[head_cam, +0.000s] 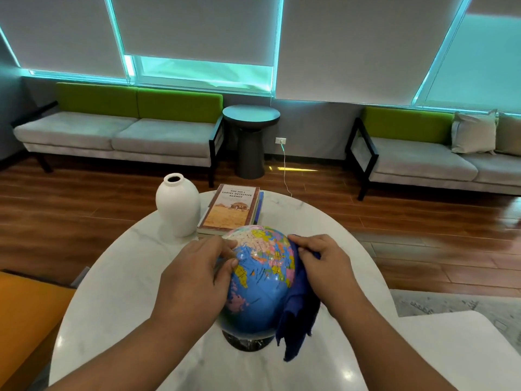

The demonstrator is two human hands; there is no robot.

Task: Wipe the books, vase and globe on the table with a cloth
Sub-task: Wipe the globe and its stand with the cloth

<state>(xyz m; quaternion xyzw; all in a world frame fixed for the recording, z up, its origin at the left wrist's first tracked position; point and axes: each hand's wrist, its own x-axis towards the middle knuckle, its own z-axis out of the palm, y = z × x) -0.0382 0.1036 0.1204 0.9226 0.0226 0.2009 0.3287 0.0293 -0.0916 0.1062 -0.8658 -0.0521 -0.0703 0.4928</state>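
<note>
The globe (260, 275) stands on its dark round base (248, 341) near the middle of the round white marble worktop (118, 292), closest of the task's things to the person. Both hands are on it. The left hand (197, 273) lies spread against the globe's 9 o'clock side, fingers open over the surface and the thumb tip touching the blue ocean; it clamps on nothing. The right hand (324, 266) presses a dark blue cloth (298, 311) against the globe's 3 o'clock side, fingers curled over the cloth's upper edge, while the rest of the cloth hangs down past the base toward the worktop.

Toward 12 o'clock from the globe, a stack of books (232, 208) lies flat, the top cover showing a printed title and a tan landscape. A white vase (177, 206) stands upright at 11 o'clock, just beside the books' left edge.
</note>
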